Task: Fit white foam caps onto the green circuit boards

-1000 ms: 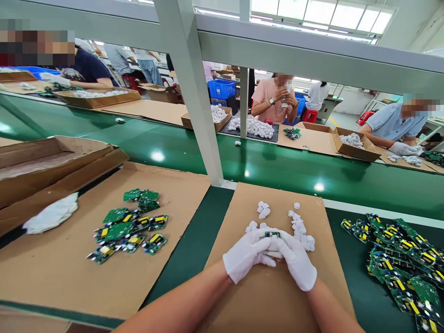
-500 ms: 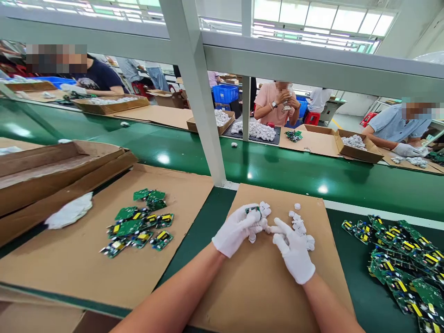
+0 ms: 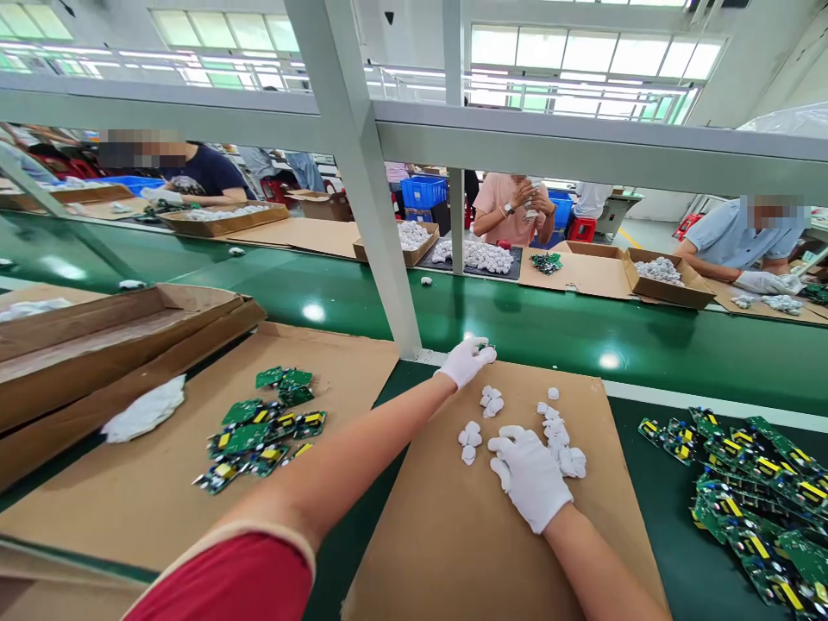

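2 gloved hands are working over a cardboard sheet (image 3: 492,535): the left hand (image 3: 464,360) is reaching toward the green belt (image 3: 582,332), pinching a small circuit board (image 3: 485,348); the right hand (image 3: 527,470) is resting loosely curled beside white plastic pieces (image 3: 561,440).

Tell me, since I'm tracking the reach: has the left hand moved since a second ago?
Yes. The left hand went from mid-cardboard by the right hand forward to the cardboard's far edge near the post, holding a small board.
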